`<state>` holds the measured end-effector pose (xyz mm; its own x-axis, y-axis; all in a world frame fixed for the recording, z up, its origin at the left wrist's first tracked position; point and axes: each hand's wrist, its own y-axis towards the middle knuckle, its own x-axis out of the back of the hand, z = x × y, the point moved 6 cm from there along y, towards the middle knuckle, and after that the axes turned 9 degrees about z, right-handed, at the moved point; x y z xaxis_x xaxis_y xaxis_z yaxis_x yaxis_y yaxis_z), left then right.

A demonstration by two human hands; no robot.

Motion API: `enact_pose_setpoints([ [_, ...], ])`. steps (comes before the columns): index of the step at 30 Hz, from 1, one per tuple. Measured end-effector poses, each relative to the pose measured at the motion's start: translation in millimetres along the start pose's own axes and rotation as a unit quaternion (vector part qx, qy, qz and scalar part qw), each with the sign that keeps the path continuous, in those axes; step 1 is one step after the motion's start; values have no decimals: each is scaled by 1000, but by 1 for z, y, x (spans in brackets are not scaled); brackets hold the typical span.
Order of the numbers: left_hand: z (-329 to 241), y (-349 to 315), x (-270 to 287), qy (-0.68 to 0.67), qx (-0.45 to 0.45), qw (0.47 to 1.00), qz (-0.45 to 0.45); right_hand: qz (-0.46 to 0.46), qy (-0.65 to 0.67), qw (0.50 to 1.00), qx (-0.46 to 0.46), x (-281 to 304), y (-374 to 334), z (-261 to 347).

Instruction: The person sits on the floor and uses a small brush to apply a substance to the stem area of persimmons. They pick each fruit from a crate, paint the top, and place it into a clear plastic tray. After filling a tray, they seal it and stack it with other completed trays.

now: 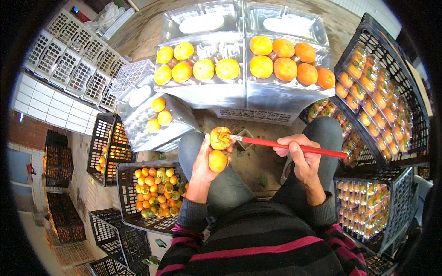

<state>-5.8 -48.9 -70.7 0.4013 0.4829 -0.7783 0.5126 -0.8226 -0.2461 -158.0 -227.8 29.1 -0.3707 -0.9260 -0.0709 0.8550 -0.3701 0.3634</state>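
Note:
Two orange persimmons sit in my left hand (203, 162), its fingers wrapped round them. The upper persimmon (220, 138) has its leafy calyx turned up, and the lower persimmon (218, 161) shows smooth skin. Between the fingers of my right hand (301, 156) is a long red-handled paintbrush (269, 142), held nearly level. Its bristle end touches the calyx of the upper persimmon. Both hands are above my lap. In front of me, several persimmons (204, 69) stand in rows on a clear plastic-covered surface (212, 94), with more persimmons (285, 69) to the right.
At my left, a black crate (152, 225) holds loose persimmons. A small plastic-covered stand (138, 126) bears several more. To my right, black crates (386, 198) contain persimmons in clear trays. White crates (69, 69) are stacked at far left. A small bowl (245, 138) is on the floor between my legs.

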Motion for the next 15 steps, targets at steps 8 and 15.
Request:
enact_pose_setpoints([
  [8, -5, 4, -9, 31, -55, 998, 18, -11, -17, 1000, 7, 1, -1, 0],
  [15, -12, 8, -22, 128, -127, 983, 16, -29, -1, 999, 15, -3, -2, -7],
])
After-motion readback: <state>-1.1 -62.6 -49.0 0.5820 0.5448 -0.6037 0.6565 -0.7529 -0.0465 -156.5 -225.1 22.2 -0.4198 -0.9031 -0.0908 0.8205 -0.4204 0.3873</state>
